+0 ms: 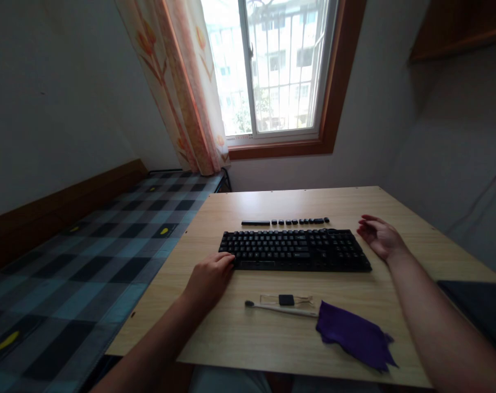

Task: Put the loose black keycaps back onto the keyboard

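A black keyboard (289, 250) lies on the wooden table, with some keys gone from its bottom row and around its arrow section. My left hand (213, 273) is closed on the keyboard's left front corner, its fingertips over the edge. Beside the right end hovers my right hand (381, 236), open, with loosely curled fingers and nothing in it. Behind the keyboard, several loose keycaps (305, 221) stand in a row, a long space bar (255, 222) at the left. In front are a toothbrush (278, 310), a wire keycap puller (287, 299) with a black middle, and a purple cloth (352, 333).
The pale wooden table (215, 338) runs back toward a window (281, 71). On the left is a bed with a checked cover (129, 267), below a floral curtain (182, 82). A dark flat object (473, 305) sits at the right edge.
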Demonstrator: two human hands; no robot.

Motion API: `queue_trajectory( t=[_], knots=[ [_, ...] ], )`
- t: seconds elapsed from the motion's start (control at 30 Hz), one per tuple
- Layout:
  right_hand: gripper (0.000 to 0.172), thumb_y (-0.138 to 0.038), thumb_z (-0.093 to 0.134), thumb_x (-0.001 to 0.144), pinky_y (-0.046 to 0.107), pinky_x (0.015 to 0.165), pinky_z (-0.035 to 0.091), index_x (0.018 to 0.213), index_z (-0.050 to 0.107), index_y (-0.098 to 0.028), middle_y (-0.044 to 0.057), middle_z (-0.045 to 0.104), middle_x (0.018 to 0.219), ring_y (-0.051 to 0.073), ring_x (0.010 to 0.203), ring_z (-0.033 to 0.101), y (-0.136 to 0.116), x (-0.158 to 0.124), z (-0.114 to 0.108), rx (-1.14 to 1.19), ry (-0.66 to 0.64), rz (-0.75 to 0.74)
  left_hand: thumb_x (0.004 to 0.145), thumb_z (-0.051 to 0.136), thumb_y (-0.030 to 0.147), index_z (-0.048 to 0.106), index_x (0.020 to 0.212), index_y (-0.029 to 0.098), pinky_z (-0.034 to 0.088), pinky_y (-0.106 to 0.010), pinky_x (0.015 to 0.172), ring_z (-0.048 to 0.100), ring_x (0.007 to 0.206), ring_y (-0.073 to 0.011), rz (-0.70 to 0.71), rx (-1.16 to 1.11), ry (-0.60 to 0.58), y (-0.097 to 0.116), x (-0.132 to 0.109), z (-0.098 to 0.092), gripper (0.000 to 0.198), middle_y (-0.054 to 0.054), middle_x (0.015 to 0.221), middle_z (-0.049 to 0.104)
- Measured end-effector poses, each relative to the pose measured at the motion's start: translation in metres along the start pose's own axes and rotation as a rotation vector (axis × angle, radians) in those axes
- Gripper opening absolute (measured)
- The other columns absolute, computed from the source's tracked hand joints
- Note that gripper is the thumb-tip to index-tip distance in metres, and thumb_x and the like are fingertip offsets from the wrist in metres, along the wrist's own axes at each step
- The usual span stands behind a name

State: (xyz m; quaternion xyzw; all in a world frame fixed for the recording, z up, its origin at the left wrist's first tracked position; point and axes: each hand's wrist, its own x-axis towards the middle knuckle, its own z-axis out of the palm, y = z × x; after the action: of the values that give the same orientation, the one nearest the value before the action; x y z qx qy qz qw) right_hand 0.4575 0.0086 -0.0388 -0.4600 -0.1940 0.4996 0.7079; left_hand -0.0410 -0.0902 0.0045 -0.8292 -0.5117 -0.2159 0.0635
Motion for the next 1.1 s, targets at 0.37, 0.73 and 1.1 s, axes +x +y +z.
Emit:
queue_trajectory(
  t=[0.37, 0.73, 1.1],
  knots=[
    [0.024, 0.001, 0.053, 0.084, 0.021, 0.058, 0.062, 0.083, 0.069, -0.016, 0.003, 0.068, 0.069, 0.011, 0.058, 0.065, 0.0, -0.001, -0.001, -0.011, -0.016, -0.002, 0.093, 0.053, 0.02, 0.071, 0.117, 0.019, 0.058, -0.038, 0.093, 0.069, 0.106, -0.0241, 0.079, 0.093, -0.05, 0.003, 0.0, -0.004, 0.029, -0.009, 0.119, 0.073],
    [0.022, 0.001, 0.056, 0.081, 0.021, 0.059, 0.063, 0.084, 0.07, -0.016, 0.003, 0.069, 0.068, 0.011, 0.058, 0.065, 0.002, 0.0, -0.002, -0.009, -0.027, -0.016, 0.089, 0.045, 0.006, 0.065, 0.131, 0.017, 0.052, -0.046, 0.106, 0.061, 0.126, -0.0283, 0.117, 0.165, -0.084, -0.004, -0.014, 0.005, 0.048, -0.013, 0.135, 0.066],
    [0.021, 0.002, 0.058, 0.08, 0.021, 0.055, 0.062, 0.083, 0.07, -0.015, 0.004, 0.069, 0.068, 0.011, 0.058, 0.066, 0.0, -0.005, 0.005, -0.023, -0.023, -0.005, 0.094, 0.051, 0.02, 0.07, 0.123, 0.021, 0.056, -0.041, 0.092, 0.069, 0.106, -0.0277, -0.004, 0.137, -0.059, -0.002, 0.071, -0.027, 0.034, -0.01, 0.124, 0.071]
  ],
)
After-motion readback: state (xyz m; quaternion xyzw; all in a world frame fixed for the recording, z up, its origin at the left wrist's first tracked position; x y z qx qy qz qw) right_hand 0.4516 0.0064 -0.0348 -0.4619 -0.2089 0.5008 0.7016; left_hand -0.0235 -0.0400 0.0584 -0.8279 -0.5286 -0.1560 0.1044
